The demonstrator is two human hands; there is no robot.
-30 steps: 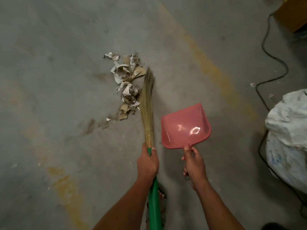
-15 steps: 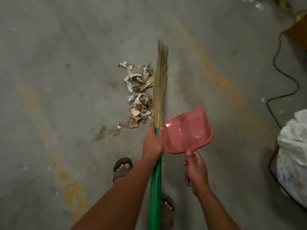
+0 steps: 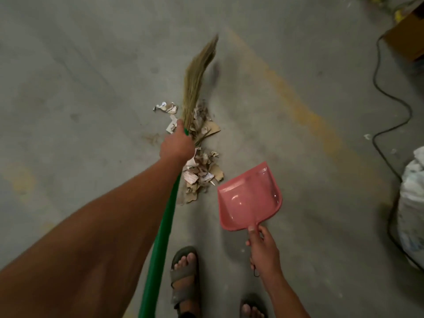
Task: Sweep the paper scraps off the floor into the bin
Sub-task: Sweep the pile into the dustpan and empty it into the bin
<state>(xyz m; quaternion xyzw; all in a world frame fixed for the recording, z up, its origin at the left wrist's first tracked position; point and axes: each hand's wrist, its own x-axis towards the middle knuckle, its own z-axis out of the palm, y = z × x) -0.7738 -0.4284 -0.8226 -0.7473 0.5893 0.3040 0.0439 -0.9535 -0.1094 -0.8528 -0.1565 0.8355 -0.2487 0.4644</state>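
Concrete floor (image 3: 80,88), grey, with faded yellow stains in patches.

Left hand (image 3: 176,144): fingers wrapped around the broom (image 3: 160,244) at the top of its green handle, just below the straw head. The straw bristles (image 3: 197,74) extend up and away from the hand, tip curved right and blurred. Whether the tip touches the floor cannot be told.

Paper scraps (image 3: 202,171): one loose heap of torn white and brown pieces on the floor, lying under and just right of the left hand, reaching from the base of the bristles down toward the dustpan. The hand and handle cover part of the heap.

Sandalled foot (image 3: 184,274) at bottom centre, toes visible; a second foot partly in view at the lower edge.

Right hand (image 3: 263,251): gripping the handle of the pink dustpan (image 3: 249,198), thumb laid on top. The pan's open lip points up and away; its left corner is just beside the lower end of the heap. Pan holds no visible scraps.

Black cable (image 3: 390,97) snakes along the floor at right. White sack (image 3: 413,203) at the right edge; cardboard box (image 3: 408,40) upper right.
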